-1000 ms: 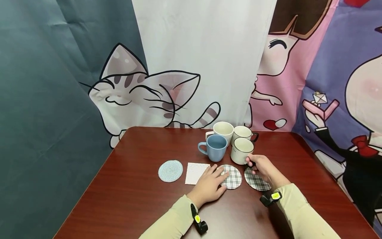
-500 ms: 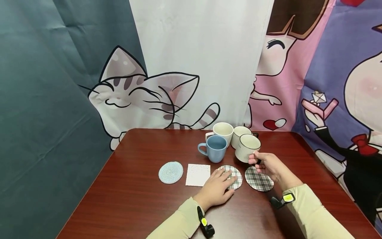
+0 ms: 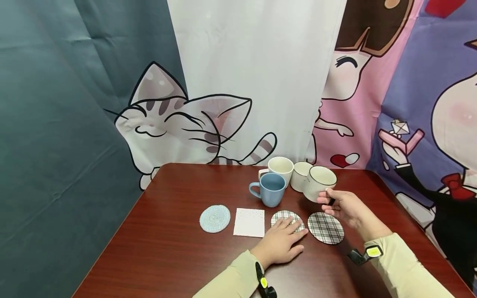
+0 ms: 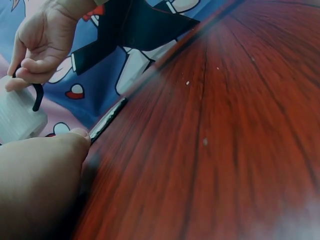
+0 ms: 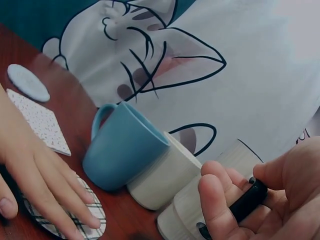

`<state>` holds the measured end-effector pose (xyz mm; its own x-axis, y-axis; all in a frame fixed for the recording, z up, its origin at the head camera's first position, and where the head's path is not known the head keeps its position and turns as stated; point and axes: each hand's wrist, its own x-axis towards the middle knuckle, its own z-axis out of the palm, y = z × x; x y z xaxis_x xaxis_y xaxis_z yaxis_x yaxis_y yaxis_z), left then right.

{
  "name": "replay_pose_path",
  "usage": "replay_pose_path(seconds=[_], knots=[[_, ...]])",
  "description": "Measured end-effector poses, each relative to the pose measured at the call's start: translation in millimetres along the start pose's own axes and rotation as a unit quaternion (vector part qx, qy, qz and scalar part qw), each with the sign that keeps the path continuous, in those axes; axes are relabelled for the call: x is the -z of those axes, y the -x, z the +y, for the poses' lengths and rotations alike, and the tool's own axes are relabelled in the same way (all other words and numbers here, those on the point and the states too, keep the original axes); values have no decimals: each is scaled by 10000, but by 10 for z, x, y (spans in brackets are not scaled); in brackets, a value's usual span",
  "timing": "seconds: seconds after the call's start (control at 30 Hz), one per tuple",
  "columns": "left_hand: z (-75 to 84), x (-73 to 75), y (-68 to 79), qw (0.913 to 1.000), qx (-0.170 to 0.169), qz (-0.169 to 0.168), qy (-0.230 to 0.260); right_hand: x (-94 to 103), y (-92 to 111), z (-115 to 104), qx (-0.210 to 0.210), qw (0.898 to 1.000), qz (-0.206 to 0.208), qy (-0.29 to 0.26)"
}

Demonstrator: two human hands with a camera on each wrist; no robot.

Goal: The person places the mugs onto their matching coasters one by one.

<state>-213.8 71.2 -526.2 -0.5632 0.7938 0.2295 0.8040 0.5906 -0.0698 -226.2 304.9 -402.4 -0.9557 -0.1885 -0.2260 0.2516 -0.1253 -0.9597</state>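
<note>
My right hand (image 3: 346,209) grips the black handle (image 5: 248,200) of a white ribbed mug (image 3: 316,188) with a dark rim. The mug is raised and slightly tilted, behind a round plaid coaster (image 3: 326,228). In the left wrist view, the mug (image 4: 20,117) appears beyond my left hand (image 4: 40,175). Fingers spread, the left hand lies over the front of another round plaid coaster (image 3: 277,216), its little-finger side partly hidden from the wrist camera. A blue mug (image 3: 273,193), a white mug (image 3: 289,174) and a second ribbed mug (image 3: 299,179) stand together behind the coasters.
To the left of the plaid coasters lie a white speckled square coaster (image 3: 249,223) and a light blue round woven coaster (image 3: 215,219). The brown wooden table (image 3: 167,248) ends at a curtain (image 3: 223,62) printed with cartoon figures.
My right hand has lifted the ribbed mug and shifted it to the right, away from the blue mug. My left hand has slid right over the plaid coaster.
</note>
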Motion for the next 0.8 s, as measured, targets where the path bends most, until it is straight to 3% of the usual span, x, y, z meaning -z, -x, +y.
replay_pose_path(seconds=[0.37, 0.6, 0.8], knots=[[43, -72, -112, 9998, 61, -167, -129, 106, 145, -40, 45, 10000, -18, 32], [36, -97, -151, 9998, -66, -137, -117, 165, 252, -23, 93, 9999, -89, 39], [43, -107, -170, 9989, -189, -306, -286, 220, 357, 0, 115, 9998, -140, 108]])
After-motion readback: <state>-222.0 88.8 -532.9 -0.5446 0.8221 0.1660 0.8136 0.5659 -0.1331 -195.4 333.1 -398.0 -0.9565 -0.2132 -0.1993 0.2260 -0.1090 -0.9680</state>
